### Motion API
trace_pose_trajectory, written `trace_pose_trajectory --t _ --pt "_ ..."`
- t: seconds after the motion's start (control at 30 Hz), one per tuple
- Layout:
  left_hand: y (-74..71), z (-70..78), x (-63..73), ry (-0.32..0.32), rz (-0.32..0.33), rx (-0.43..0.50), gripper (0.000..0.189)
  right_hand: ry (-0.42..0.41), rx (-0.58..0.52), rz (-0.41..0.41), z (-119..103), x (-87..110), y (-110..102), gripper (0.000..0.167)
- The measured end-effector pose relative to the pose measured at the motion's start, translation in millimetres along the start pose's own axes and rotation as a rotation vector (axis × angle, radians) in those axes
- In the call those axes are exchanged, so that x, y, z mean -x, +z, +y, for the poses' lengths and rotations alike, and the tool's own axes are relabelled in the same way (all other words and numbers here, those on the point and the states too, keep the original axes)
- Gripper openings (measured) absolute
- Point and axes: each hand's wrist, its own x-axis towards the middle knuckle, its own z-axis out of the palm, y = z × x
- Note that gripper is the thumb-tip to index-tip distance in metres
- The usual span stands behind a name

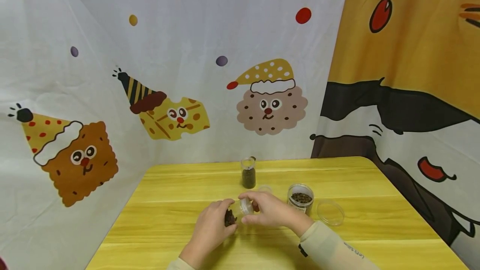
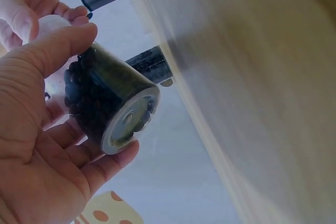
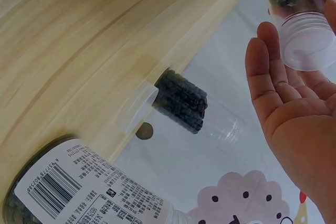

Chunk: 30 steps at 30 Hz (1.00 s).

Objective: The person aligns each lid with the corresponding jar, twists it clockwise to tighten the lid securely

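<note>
Held bottle (image 2: 118, 95), on its side over the table (image 1: 157, 216), is in L hand (image 1: 213, 224), thumb & fingers curled round the end w/ dark bits (image 2: 86, 100). R hand (image 1: 271, 209) has fingers loosely out about its ridged end (image 3: 307, 38); can't tell if lidded. Prob. best: grip firm, ridged end up, avoid spills. Nearby: upright bottle (image 1: 248, 177) behind; labelled jar (image 1: 298, 208) & flat lid (image 1: 331, 222) to R.

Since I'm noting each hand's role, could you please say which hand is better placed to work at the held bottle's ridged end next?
Probably the right hand: it spreads around the ridged end, though contact is unclear. The left hand grips the bottle around its body, apparently suited to steadying.
</note>
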Motion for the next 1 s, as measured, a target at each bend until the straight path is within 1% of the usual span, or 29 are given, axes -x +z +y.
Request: trace_pose_trajectory --t 0.13,0.3,0.4,0.53,0.67,0.87,1.0 --pt "-0.2 0.3 0.3 -0.003 0.0 0.003 0.067 0.0 0.001 -0.005 0.4 -0.4 0.7 0.065" --pt "-0.2 -0.8 -0.1 -0.019 -0.007 0.022 0.067 0.003 0.022 0.005 -0.5 -0.3 1.6 0.079" --pt "-0.2 -1.8 -0.4 -0.026 -0.014 0.036 0.067 -0.014 0.043 0.024 -2.6 0.8 1.7 0.084" --pt "-0.5 -2.4 -0.4 -0.03 -0.016 0.044 0.066 -0.049 0.07 0.041 -4.5 1.0 0.7 0.072" --pt "-1.2 -1.4 0.1 -0.022 0.001 0.034 0.066 -0.05 0.049 0.031 -3.1 -0.9 0.0 0.062" --pt "-1.1 -1.3 -0.2 -0.003 0.046 -0.003 0.065 -0.028 0.014 0.024 -4.4 -1.6 -1.9 0.062" --pt "-1.1 -1.7 0.4 0.001 0.038 -0.006 0.065 -0.016 0.006 0.009 -4.4 -2.2 -1.7 0.062"
